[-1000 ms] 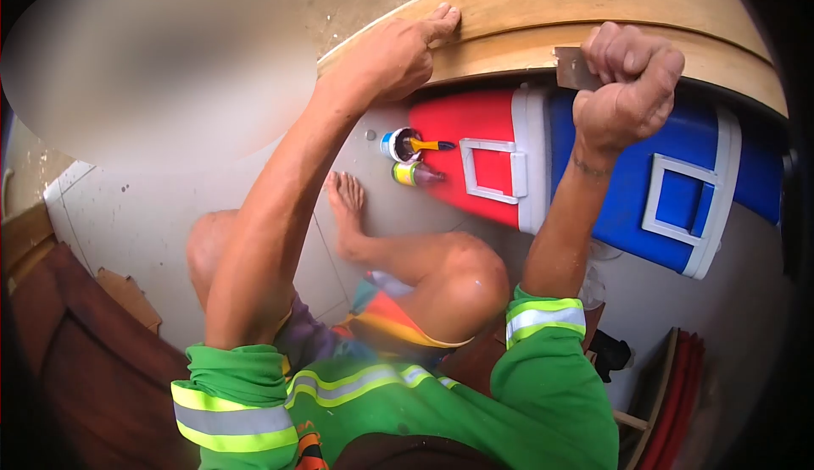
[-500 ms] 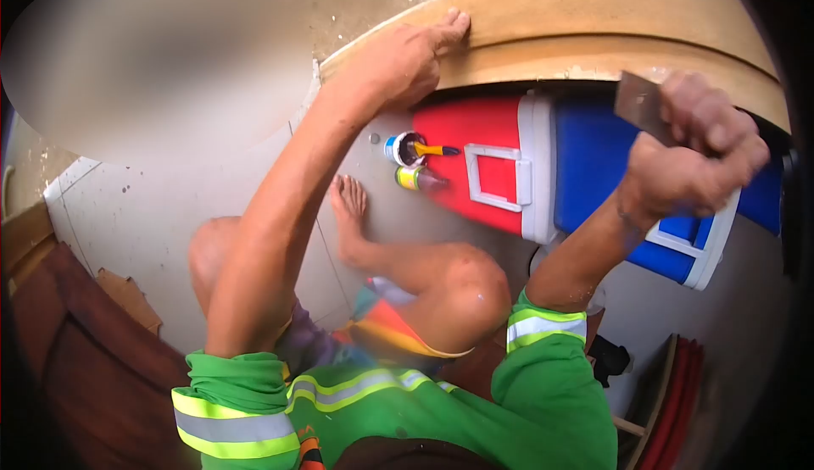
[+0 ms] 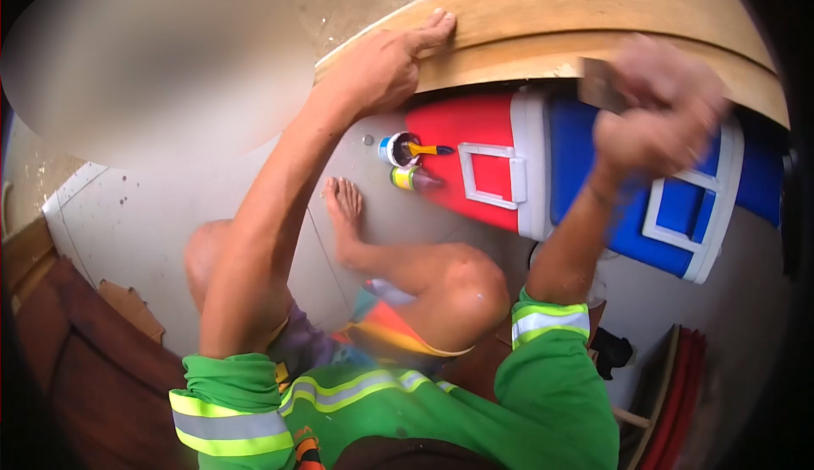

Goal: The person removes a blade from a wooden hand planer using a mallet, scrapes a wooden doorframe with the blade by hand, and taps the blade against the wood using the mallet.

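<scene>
A long, light wooden panel with a groove along it lies across the top of the view. My left hand rests on its left part, the extended fingers on the wood and the other fingers curled at its edge. My right hand, smeared by motion, is wrapped round a flat metal scraper near the panel's lower edge. The scraper's blade points left, over the gap between the panel and a blue cooler.
A red cooler stands left of the blue one. Beside it are an open paint can with a brush and a bottle. Cardboard and dark brown wood lie at the left.
My right hand and the scraper swung right and down, away from the panel, then came back left and up towards its edge. My left hand stayed on the wood with only a slight shift.
</scene>
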### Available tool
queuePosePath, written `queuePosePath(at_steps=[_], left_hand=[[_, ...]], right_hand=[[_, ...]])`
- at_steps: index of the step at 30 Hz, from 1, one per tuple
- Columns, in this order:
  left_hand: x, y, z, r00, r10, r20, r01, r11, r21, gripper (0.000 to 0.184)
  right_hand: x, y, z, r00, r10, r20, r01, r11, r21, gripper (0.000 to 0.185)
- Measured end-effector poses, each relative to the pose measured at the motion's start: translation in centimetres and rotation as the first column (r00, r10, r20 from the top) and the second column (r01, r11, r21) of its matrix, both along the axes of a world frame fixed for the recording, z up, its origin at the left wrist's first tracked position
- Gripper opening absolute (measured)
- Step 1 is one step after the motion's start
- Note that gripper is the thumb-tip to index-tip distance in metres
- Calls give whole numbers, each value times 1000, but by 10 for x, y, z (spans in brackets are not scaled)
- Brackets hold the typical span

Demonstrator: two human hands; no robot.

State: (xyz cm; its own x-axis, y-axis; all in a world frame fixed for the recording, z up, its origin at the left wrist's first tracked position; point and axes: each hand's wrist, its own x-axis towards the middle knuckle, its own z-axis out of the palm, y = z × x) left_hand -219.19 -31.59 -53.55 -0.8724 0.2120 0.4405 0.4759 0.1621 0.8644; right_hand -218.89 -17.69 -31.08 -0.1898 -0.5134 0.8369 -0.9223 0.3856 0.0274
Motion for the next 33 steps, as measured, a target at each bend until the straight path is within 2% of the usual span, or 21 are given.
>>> queuePosePath(at_steps=[1, 2, 3, 4, 6, 9, 11, 13, 15, 16, 17, 19, 22, 23, 26, 29, 31, 33], left_hand=[[-4, 0, -2, 1000, 24, -16, -24, 1000, 10, 67], [0, 2, -1, 999, 26, -22, -26, 999, 23, 67], [5, 3, 1, 999, -11, 36, 11, 1000, 6, 67], [4, -3, 6, 997, -36, 74, 37, 999, -11, 67], [1, -9, 11, 995, -40, 88, 43, 999, -26, 67], [2, -1, 8, 999, -2, 34, 2, 1000, -4, 67], [4, 4, 4, 1000, -1, 15, 1, 1000, 19, 69], [7, 9, 5, 999, -5, 35, 6, 1000, -13, 68], [5, 0, 12, 998, -21, 60, 24, 998, -57, 66], [6, -1, 13, 999, -10, 51, 14, 998, -61, 66], [8, 1, 12, 999, 0, 51, 3, 998, -61, 65], [5, 3, 5, 997, -18, 72, 20, 1000, -22, 65], [5, 0, 9, 999, -15, 37, 17, 998, -66, 63], [3, -3, 11, 999, -13, 42, 16, 997, -79, 63], [3, -2, 13, 998, -9, 66, 14, 997, -81, 64], [9, 5, 11, 998, -4, 67, 9, 997, -76, 65], [6, 5, 11, 998, 19, 57, -13, 995, -100, 65], [7, 4, 10, 999, 26, 31, -23, 995, -93, 66]], right_hand=[[2, -3, 13, 997, 71, 24, -71, 997, -18, 34], [32, -18, 27, 757, 283, 588, -151, 953, -263, 32], [26, -12, 12, 903, 43, 428, 0, 995, -98, 30], [20, -6, -3, 957, -200, 211, 203, 979, 9, 28], [18, 0, -1, 876, 142, 462, -126, 990, -66, 30], [25, -8, 11, 987, -109, 115, 121, 987, -104, 34], [16, 4, 22, 991, 57, 120, -59, 998, 11, 32], [7, 15, -4, 987, -10, 162, 6, 1000, 25, 25], [9, -1, -18, 798, 172, 578, -85, 981, -175, 25], [19, -11, -21, 870, 27, 492, 35, 993, -116, 28], [21, -17, -17, 952, -62, 299, 93, 992, -89, 33], [29, -27, 8, 822, 236, 519, -88, 952, -293, 39], [23, -18, -9, 919, -102, 381, 136, 989, -63, 39], [21, -18, -10, 937, -133, 323, 155, 987, -44, 39], [25, -24, 8, 948, -72, 310, 133, 974, -181, 37], [15, -13, -16, 855, 19, 518, 103, 973, -207, 36], [16, -13, -23, 819, 31, 572, 105, 973, -204, 36], [13, -2, -2, 732, 306, 609, -159, 946, -284, 36]])
